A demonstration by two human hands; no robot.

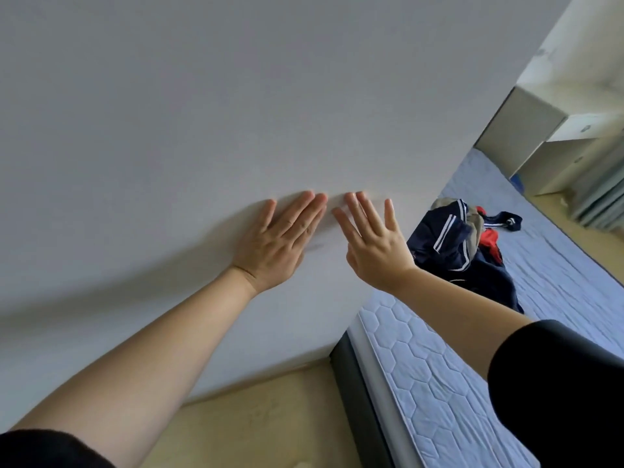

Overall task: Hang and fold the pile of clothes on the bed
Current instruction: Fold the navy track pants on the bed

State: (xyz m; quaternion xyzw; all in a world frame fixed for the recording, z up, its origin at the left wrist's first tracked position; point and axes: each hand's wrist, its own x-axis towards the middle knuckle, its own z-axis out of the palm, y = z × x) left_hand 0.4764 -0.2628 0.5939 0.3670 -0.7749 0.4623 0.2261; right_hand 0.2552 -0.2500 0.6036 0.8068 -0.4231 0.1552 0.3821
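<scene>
Both arms reached forward, black sleeves at shoulders. Left hand pressed flat on white wall, fingers extended, holding nothing. Right hand beside it, fingers spread wide, empty. Clothes pile lay beyond on bed, untouched. White cabinet farthest.

No text, label, brand or number can be read anywhere in the view; the wall is blank; the pile of clothes on the bed shows only white stripes on navy cloth, no lettering; small round marks on the white cabinet are too blurred to make out.
</scene>
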